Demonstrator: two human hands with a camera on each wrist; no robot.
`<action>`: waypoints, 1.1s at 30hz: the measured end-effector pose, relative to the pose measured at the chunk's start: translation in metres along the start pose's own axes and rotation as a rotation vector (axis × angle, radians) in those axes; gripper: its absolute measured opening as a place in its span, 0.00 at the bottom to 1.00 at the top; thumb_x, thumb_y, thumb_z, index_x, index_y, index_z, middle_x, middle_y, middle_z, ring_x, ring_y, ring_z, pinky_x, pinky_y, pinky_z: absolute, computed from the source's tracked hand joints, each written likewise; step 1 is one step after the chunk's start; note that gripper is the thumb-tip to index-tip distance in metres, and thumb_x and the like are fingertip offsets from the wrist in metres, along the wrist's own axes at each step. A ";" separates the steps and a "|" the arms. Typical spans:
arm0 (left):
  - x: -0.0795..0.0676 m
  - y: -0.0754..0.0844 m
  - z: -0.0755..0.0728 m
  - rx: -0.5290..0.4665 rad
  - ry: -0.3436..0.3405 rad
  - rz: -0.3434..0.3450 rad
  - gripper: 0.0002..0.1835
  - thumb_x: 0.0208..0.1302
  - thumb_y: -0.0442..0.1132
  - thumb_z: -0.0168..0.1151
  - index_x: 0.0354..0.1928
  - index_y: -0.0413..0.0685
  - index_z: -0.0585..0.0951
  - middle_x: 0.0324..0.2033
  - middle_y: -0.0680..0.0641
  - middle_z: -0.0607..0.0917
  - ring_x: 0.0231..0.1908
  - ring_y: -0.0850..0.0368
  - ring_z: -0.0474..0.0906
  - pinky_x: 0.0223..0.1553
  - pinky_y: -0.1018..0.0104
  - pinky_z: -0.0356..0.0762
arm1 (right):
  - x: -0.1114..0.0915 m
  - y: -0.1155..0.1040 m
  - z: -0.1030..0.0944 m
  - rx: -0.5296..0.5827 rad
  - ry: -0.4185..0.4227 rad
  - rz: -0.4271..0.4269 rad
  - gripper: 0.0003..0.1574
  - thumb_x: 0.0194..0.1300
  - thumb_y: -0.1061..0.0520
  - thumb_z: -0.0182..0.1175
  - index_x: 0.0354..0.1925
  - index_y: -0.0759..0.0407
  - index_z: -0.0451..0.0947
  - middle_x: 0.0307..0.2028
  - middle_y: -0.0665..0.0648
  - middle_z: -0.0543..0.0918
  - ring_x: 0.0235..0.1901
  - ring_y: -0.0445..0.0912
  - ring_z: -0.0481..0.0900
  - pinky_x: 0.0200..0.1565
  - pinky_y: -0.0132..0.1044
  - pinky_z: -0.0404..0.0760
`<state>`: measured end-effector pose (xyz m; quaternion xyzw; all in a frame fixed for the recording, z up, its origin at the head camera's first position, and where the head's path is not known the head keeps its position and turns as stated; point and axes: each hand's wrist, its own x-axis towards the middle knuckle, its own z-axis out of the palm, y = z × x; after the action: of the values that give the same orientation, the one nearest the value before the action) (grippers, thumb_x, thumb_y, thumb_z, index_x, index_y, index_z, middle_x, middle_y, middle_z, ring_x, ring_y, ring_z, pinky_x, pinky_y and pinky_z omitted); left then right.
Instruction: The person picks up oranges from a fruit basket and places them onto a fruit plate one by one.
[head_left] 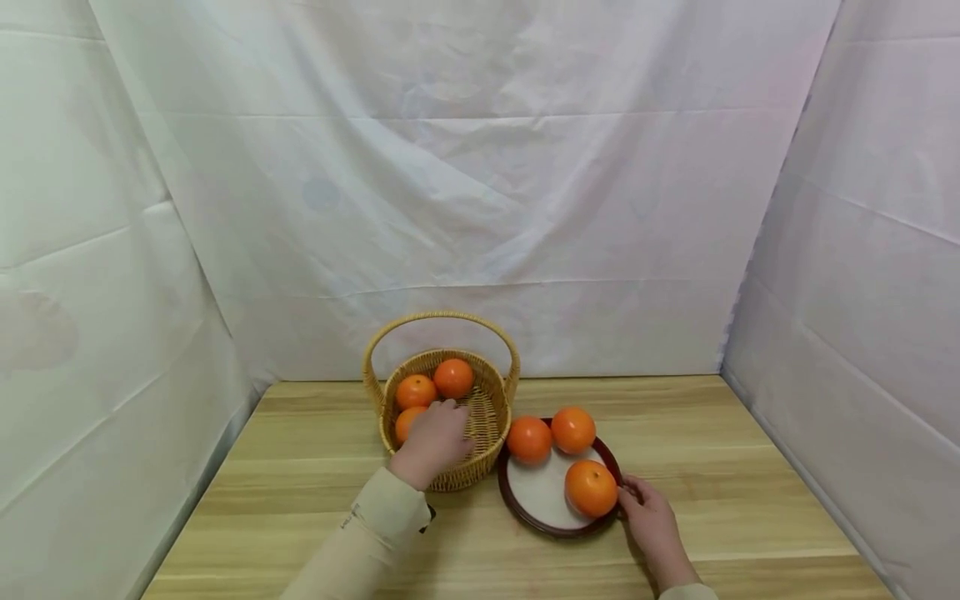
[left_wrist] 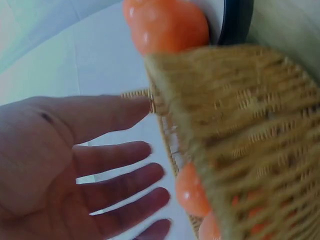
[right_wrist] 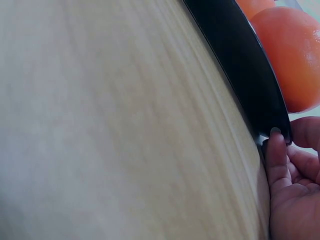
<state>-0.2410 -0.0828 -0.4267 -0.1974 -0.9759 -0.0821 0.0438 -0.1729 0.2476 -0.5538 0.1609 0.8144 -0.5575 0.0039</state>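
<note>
The left hand (head_left: 435, 440) hangs over the near rim of the round woven wicker basket with an arched handle (head_left: 487, 417), its fingers (left_wrist: 117, 157) spread, nearly straight and holding nothing; the left wrist view shows them just beside the basket's woven wall. Three orange round fruits lie in the basket: one (head_left: 416, 391) just beyond the fingertips, another (head_left: 453, 377) farther beyond them, and a third (head_left: 406, 421) partly hidden under the hand.

The right hand (head_left: 654, 518) rests on the pale wooden worktop (head_left: 750, 492) at the near right edge of the round white plate with a dark red-brown rim (head_left: 543, 500). Its fingers (right_wrist: 277, 155) are curled against the rim and touch it, the thumb above it; whether they truly pinch it I cannot tell. On the plate, one orange fruit (head_left: 591, 487) sits just beside these fingertips, and two more (head_left: 529, 439) (head_left: 573, 429) lie beyond them, touching each other. Plate and basket stand close together.
</note>
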 end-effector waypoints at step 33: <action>0.024 -0.056 -0.015 -0.032 -0.298 -0.211 0.15 0.56 0.42 0.73 0.44 0.49 0.82 0.51 0.41 0.82 0.47 0.41 0.77 0.45 0.39 0.76 | 0.001 0.000 0.001 0.006 0.005 -0.009 0.26 0.78 0.57 0.51 0.67 0.70 0.69 0.57 0.68 0.79 0.45 0.40 0.79 0.40 0.29 0.81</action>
<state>-0.2842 -0.1273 -0.4176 -0.1047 -0.9854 -0.0714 -0.1134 -0.1739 0.2473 -0.5547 0.1586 0.8134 -0.5597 -0.0010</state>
